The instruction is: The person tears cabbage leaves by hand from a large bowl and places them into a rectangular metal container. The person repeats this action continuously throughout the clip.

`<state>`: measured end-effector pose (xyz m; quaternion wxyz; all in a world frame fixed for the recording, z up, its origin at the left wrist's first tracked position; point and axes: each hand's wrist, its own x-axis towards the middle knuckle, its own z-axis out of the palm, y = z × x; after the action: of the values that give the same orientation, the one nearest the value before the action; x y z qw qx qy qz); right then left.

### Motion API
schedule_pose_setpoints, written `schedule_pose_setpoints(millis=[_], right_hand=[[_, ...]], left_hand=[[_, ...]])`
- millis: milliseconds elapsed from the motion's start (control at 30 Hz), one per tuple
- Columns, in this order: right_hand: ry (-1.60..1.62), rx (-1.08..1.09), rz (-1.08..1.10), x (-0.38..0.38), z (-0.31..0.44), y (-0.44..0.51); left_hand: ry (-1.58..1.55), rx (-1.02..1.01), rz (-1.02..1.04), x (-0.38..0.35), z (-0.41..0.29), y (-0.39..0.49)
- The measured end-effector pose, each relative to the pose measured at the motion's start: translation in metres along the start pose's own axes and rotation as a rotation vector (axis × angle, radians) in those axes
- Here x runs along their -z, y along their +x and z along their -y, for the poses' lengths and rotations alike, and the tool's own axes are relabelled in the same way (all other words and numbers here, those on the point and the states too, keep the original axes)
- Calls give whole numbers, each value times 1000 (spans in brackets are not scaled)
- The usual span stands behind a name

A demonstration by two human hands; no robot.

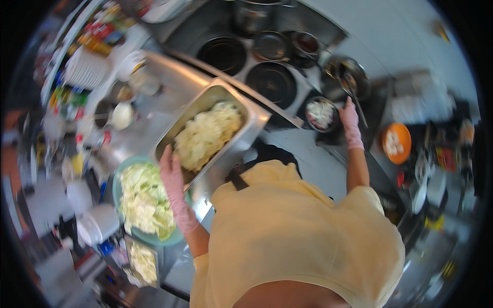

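My left hand [172, 173], in a pink glove, is at the near left corner of a deep steel pan [246, 111] that holds pale chopped cabbage [208, 134]. Beside that hand, a green basin [119, 184] is heaped with cabbage leaves [146, 200]. My right hand [349, 119], gloved alike, reaches toward a steel pot [364, 79] and is closed on the handle of a metal utensil [348, 82] whose end lies in the pot; its exact kind is unclear. Just left of my right hand stands a bowl of white chopped food [321, 114].
A stove carries black frying pans [271, 82] and a tall pot [256, 17]. On the right is an orange bowl [397, 144] with white pieces. Stacked plates [85, 69], jars and bottles crowd the left counter. A smaller tray of cabbage [143, 263] stands at the lower left.
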<state>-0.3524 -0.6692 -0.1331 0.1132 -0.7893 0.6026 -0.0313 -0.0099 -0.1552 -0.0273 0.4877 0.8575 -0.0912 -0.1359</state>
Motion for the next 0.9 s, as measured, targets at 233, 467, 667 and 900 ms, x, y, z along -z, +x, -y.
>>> schedule_pose_setpoints(millis=[233,467,667,900], right_hand=[[692,547,58,26,224,-18],[818,1156,537,52,431,-176],[287,1758,1093,-22,485,-338],[325,1980,624,-74,510,-451]], left_hand=[[-179,-9,-279,33,25,-41],[230,302,-770,52,82,-93],[635,719,-519,75,131,-126],[885,479,-1132,91,129,-123]])
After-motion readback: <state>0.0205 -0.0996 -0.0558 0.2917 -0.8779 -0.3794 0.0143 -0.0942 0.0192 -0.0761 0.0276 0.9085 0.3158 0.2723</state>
